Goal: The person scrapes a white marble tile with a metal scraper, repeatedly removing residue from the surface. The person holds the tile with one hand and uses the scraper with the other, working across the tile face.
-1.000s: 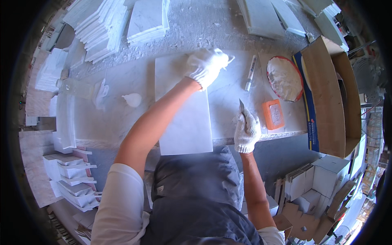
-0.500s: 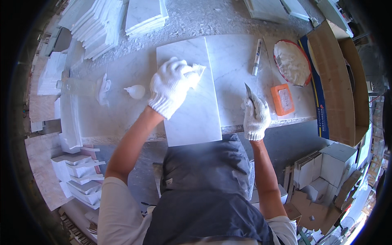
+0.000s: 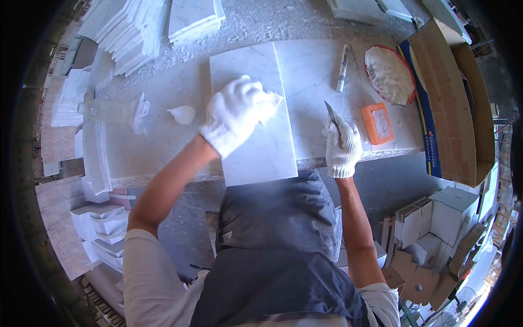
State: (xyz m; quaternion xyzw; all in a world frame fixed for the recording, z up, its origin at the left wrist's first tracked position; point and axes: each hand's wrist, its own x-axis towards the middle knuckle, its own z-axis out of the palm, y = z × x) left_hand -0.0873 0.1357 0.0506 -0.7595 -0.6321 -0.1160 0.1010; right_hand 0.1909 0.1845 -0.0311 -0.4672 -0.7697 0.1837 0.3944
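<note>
A white marble tile (image 3: 259,163) with faint grey veins lies on the workbench, its near end reaching past the bench's front edge. My gloved left hand (image 3: 234,115) presses a crumpled white cloth (image 3: 271,104) onto the tile near its right edge. To the right of the tile, my gloved right hand (image 3: 344,146) is closed around a thin metal scraper blade (image 3: 330,113) whose tip points away from me. Its handle is mostly hidden in the fingers. An orange-framed block (image 3: 377,124) with a whitish centre sits just right of that hand.
Beyond the right hand lie a white marker (image 3: 342,68) and a red-rimmed dish of white paste (image 3: 390,76), beside a cardboard box (image 3: 444,98). Leftward are a small white teardrop-shaped piece (image 3: 182,114), crumpled plastic (image 3: 140,113) and a clear bottle (image 3: 106,111). Stacked tiles (image 3: 128,32) stand at the back left.
My left hand has slid the cloth a little to the right across the tile. The right hand keeps its hold on the scraper blade. The whole view has shifted slightly.
</note>
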